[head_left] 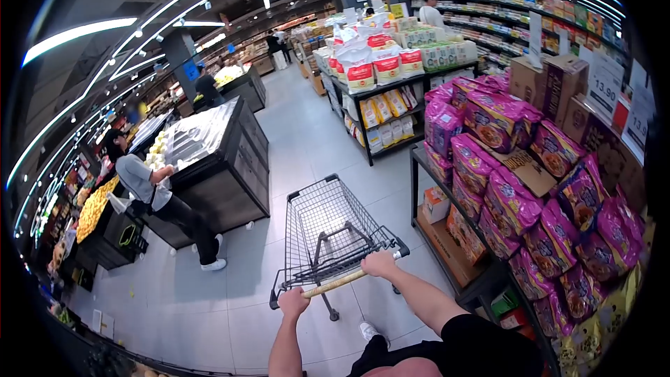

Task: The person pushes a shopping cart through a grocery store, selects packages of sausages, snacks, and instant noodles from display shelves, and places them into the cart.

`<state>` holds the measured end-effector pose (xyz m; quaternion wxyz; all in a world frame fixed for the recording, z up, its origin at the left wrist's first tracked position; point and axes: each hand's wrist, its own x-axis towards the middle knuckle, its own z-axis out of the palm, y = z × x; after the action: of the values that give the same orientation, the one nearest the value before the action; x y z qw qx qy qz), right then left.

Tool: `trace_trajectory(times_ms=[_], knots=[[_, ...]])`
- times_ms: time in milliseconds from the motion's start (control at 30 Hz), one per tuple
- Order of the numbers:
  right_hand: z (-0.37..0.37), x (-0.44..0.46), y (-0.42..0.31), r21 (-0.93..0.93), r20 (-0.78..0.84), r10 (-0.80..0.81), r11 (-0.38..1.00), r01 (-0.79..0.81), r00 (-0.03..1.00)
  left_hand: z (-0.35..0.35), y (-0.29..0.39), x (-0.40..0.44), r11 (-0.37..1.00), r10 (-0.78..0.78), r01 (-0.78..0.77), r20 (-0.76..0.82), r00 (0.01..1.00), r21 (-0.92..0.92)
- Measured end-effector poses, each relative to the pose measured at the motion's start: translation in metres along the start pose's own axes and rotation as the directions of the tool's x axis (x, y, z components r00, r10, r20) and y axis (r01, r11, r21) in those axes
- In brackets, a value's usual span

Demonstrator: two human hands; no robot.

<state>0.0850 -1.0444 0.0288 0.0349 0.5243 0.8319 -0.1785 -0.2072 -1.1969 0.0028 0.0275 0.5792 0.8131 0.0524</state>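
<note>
Yellowish cart handle [336, 284] in left hand [293, 303] and right hand [380, 264], fingers [369, 262] around it, tips out of sight

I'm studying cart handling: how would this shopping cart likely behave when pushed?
The shopping cart should roll readily, as a wheel shows beneath it on smooth-looking floor tiles. It is probably light for its size, since its basket is open wire mesh. Steering should be easy, with left hand and right hand apart on the handle.

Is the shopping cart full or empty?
The cart is empty: no groceries lie inside, and the pale floor shows through its wire mesh.
</note>
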Motion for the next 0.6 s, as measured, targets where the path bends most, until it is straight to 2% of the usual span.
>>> trace_trajectory(times_ms=[133, 200, 600], knots=[[0.013, -0.054, 0.013, 0.071, -0.005, -0.015, 0.997, 0.015, 1.0, 0.0, 0.022, -0.059, 1.0, 0.01, -0.01, -0.083, 0.996, 0.008], [0.01, -0.086, 0.02, 0.082, 0.0, -0.009, 0.997, 0.009, 1.0, 0.001, 0.033, -0.092, 0.998, 0.057, -0.057, -0.176, 0.983, 0.002], [0.028, -0.229, 0.044, -0.041, 0.155, 0.038, 0.999, -0.032, 0.987, -0.008, 0.077, -0.244, 0.99, 0.094, -0.112, -0.199, 0.975, -0.082]])
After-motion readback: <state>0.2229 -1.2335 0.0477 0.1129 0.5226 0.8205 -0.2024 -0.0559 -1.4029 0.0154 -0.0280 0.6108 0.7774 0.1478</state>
